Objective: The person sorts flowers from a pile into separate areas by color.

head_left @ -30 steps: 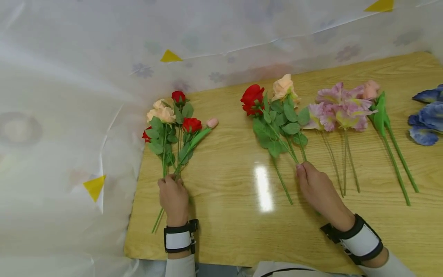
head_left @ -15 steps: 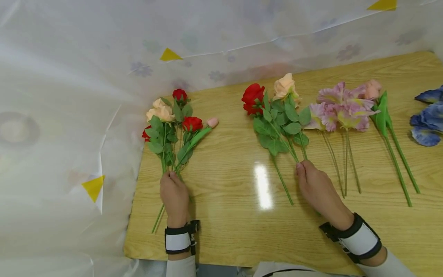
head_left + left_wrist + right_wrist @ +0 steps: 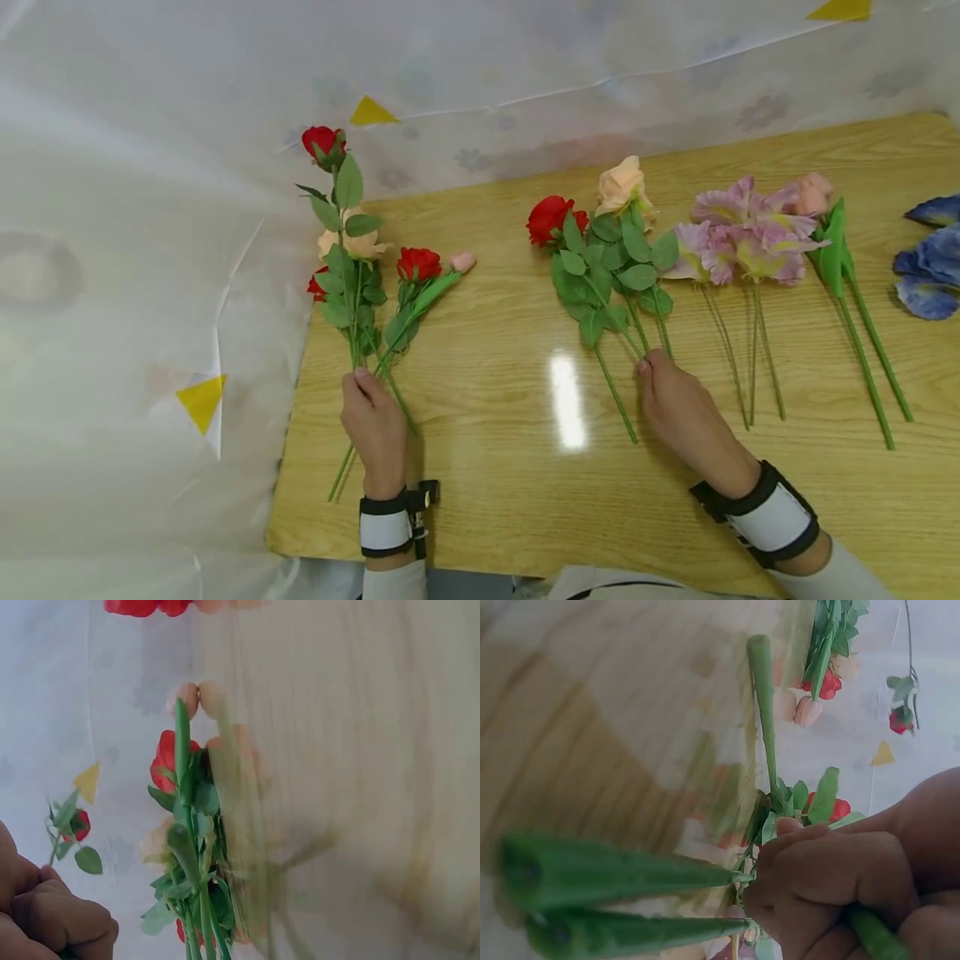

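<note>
My left hand [image 3: 375,429] pinches the stem of a red rose [image 3: 324,143], which stands raised above the other flowers. In the left wrist view, that rose [image 3: 77,827] shows beyond the curled fingers. Below it lie peach roses [image 3: 363,244], other red roses [image 3: 418,264] and a pink tulip [image 3: 463,262], their stems converging near the hand. My right hand [image 3: 686,412] grips a red rose [image 3: 547,218] by its stem. A green stem [image 3: 877,937] pokes out of the fist in the right wrist view. Beside that rose lies a peach rose [image 3: 622,185].
Mauve ruffled flowers [image 3: 750,225] and a pair of tulips [image 3: 831,250] lie right of my right hand on the wooden table [image 3: 487,467]. Blue flowers [image 3: 933,267] sit at the far right. A translucent patterned sheet [image 3: 525,50] hangs behind and at the left.
My left hand now has one red rose lifted up and to the left, out of the left group. In my right hand, the red rose's head has shifted slightly downward.
</note>
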Tool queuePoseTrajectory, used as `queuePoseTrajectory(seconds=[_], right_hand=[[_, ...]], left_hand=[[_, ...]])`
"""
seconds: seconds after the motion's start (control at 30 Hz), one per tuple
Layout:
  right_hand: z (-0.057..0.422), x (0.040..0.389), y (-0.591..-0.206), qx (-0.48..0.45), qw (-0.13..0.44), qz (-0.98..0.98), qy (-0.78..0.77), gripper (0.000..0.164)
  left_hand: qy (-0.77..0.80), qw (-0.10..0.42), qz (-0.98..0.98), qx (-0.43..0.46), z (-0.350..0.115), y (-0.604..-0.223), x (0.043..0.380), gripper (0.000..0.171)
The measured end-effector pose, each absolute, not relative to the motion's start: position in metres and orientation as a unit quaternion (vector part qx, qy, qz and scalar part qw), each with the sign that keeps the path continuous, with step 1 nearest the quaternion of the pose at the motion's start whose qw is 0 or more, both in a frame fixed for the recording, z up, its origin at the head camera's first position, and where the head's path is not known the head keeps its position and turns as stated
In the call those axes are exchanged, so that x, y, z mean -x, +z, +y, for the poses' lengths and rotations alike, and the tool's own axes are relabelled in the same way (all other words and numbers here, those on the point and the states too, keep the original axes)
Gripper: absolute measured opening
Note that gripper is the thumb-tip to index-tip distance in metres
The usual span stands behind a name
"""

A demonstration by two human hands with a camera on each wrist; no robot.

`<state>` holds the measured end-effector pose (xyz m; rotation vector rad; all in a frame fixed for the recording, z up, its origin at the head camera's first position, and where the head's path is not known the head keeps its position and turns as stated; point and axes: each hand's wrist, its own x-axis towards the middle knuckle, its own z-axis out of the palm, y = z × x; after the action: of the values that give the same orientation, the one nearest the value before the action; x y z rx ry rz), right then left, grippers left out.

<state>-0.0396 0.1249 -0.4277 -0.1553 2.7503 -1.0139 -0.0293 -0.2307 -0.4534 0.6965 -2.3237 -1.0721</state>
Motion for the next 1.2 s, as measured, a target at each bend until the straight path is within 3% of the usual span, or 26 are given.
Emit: queuePoseTrajectory(seconds=[0.47,0.93,1.2], right_hand=[[0.121,0.039,-0.43,0.055,0.145,0.92,-0.36,0.028],[0.117,0.03,-0.429,0.092,0.097,0.949,-0.287,0.03],[0.114,0.025,-0.428,0.127,0.011,0.95,-0.286,0.024]], left_hand=[[-0.569,0.255,-0.768,-0.146,-0.201,-0.423,0.036,0.041],[-0.711,0.181,-0.679,-0.025,-0.17,-0.401,0.03,0.043],[-0.761,0.164,-0.628,0.018,-0.156,-0.399,0.024,0.039]])
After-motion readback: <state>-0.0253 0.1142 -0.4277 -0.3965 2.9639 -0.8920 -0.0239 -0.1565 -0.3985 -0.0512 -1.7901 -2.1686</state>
